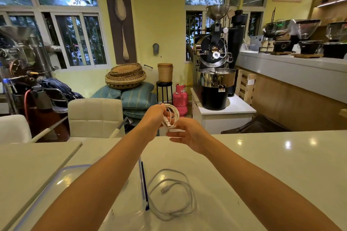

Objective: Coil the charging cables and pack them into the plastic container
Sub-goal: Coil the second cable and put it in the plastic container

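My left hand (153,118) grips a coiled white charging cable (173,113) held up over the far edge of the white table, its USB plug (167,123) hanging inside the loop. Just below and to the right of the coil, my right hand (185,133) has its fingers spread flat; whether it touches the cable is unclear. A second white cable (171,195) lies in loose loops on the table near me. The clear plastic container (131,208) with a blue rim (144,184) sits under my left forearm, partly hidden.
A clear lid with a blue rim (56,180) lies at the left of the white table (262,155). Two white chairs (93,116) stand beyond the table's far edge. A coffee roaster (216,73) and a pink gas cylinder (180,97) stand further back.
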`<state>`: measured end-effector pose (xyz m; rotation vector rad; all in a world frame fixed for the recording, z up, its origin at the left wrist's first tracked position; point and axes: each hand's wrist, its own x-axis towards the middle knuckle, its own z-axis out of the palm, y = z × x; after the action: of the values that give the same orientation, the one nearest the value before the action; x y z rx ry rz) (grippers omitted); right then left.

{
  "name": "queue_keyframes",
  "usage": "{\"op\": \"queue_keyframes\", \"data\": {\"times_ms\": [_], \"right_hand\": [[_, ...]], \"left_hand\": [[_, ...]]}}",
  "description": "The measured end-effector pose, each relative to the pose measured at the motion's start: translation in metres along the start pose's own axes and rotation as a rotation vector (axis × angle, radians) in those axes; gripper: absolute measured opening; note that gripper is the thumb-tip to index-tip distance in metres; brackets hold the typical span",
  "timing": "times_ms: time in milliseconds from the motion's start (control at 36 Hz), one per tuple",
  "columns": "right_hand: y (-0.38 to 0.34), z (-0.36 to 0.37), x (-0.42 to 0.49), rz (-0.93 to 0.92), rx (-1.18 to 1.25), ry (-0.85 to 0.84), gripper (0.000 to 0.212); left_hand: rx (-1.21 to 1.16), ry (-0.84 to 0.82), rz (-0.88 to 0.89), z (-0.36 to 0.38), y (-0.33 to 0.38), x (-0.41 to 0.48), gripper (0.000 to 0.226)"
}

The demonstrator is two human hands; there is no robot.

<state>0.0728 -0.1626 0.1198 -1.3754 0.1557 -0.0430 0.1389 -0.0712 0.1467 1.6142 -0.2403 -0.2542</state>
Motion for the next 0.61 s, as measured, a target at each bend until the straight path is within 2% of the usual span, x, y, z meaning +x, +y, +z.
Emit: {"op": "queue_keyframes", "data": {"times_ms": [111,167,361,528,611], "right_hand": [[0.002,0.0018,0.0056,-0.021,-0.059,0.09,0.013],[0.004,0.0026,0.0087,-0.057,-0.128,0.139,0.024],[0.0048,0.0039,0.0085,-0.143,-0.177,0.214,0.031],[0.0059,0.0018,0.0096,-0.103,-0.132,0.169,0.025],[0.0058,0.0004,0.0094,-0.071,-0.112,0.108,0.03]], "left_hand": [[0.081,-0.004,0.022,0.001,0.0001,-0.0003,0.037],[0.107,-0.017,0.036,0.0013,-0.0004,0.0001,0.037],[0.054,-0.062,0.092,0.001,-0.0072,-0.0027,0.036],[0.021,-0.036,0.086,0.001,-0.0043,-0.0044,0.036],[-0.02,-0.054,0.08,-0.0009,-0.0051,-0.0062,0.038]]}}
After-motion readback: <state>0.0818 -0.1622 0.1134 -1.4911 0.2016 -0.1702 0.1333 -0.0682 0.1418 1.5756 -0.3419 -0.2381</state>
